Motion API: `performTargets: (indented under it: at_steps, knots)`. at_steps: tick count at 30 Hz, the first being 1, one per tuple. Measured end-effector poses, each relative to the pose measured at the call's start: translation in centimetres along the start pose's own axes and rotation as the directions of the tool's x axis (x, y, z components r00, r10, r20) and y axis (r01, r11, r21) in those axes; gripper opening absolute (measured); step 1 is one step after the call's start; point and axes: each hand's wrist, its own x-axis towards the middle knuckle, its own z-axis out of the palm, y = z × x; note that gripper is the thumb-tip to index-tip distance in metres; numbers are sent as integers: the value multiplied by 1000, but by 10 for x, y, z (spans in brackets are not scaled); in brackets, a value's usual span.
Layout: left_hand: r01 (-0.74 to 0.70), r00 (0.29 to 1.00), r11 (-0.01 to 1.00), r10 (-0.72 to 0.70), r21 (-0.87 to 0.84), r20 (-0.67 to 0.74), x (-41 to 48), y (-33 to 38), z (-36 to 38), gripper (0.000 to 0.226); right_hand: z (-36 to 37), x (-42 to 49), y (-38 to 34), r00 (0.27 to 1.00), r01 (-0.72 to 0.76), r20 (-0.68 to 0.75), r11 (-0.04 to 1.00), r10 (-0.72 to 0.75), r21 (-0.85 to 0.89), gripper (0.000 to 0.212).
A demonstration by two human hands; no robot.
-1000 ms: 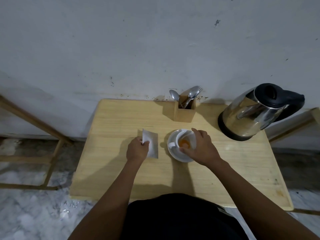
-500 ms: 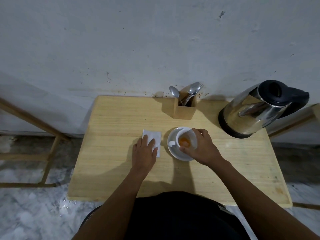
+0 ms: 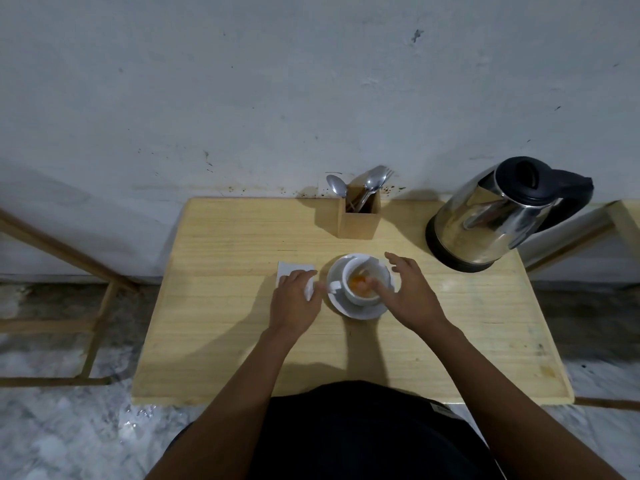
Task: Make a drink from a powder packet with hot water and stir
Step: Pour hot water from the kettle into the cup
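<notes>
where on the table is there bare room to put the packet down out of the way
The far left corner of the table, between the wall and the packet, is bare. So is the near strip below the saucer, and the right edge below the kettle. The middle is crowded: left hand, cup, right hand, spoon holder.

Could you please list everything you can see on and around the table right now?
Light wooden table: one, against the wall.
Steel electric kettle with black lid and handle: one, far right corner.
Square wooden cutlery holder: one, far edge, centre.
Metal spoons: at least two, plus what looks like a fork, standing in the holder.
White saucer: one, table centre.
White cup: one, on the saucer, orange powder inside.
White paper packet: one, flat, left of the saucer.
Left hand: resting on the packet.
Right hand: open beside the cup, no grip.
</notes>
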Motion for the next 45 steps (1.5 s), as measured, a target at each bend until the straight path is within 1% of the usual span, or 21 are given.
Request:
performTargets:
  at_steps: [2,3,6,8,12,15,17,20,23,25,28,30,32,35,38,40,43,45]
  knots:
    - [67,995,983,-53,-170,83,-4,20,1,33,-9,-7,7,997,9,-78,998,-3,69,55]
    - [96,990,970,-71,-222,118,-5,30,2,31,-15,-10,11,993,14,-121,995,-2,101,49]
    - [141,983,950,-100,-280,157,-3,47,11,28,-37,-18,21,970,33,-244,982,14,188,28]
    - [179,980,941,-144,-286,140,1,53,17,29,-56,-22,31,950,34,-311,976,36,217,19]
    - [260,964,922,-262,-286,33,5,60,26,25,-90,-23,48,919,23,-387,970,75,242,23]
    - [340,930,888,-366,-310,-31,4,73,32,23,-120,-18,65,902,41,-423,962,81,272,28]
    - [380,906,869,-419,-317,-60,4,77,36,23,-135,-13,74,886,71,-459,962,61,263,31]
    - [427,871,834,-483,-349,-92,5,85,42,22,-165,0,82,831,103,-555,970,37,218,30]
    - [453,842,813,-525,-365,-124,6,91,47,22,-193,20,83,780,117,-626,980,8,159,41]
    - [451,836,817,-528,-360,-152,7,93,48,23,-207,37,84,785,130,-619,986,-40,100,50]
    - [442,828,828,-525,-344,-200,5,99,51,23,-224,63,89,842,111,-535,992,-64,56,58]
    - [437,828,842,-514,-317,-223,4,99,52,24,-233,78,90,863,82,-498,996,-81,-19,57]
    - [433,830,856,-501,-283,-245,5,99,53,25,-242,90,92,884,85,-457,995,-98,-50,54]
    - [460,810,848,-522,-263,-267,6,102,56,27,-256,104,93,918,95,-388,995,-85,7,51]
    - [481,790,839,-541,-254,-288,6,106,60,28,-267,115,100,942,90,-331,993,-62,71,57]
    - [476,790,848,-529,-234,-310,5,109,62,28,-271,121,106,949,78,-310,994,-50,78,67]
    - [465,787,856,-517,-226,-337,4,111,64,28,-276,128,109,967,41,-255,996,-21,75,90]
    - [463,784,855,-518,-235,-343,3,112,64,28,-280,131,110,976,50,-214,994,-29,93,94]
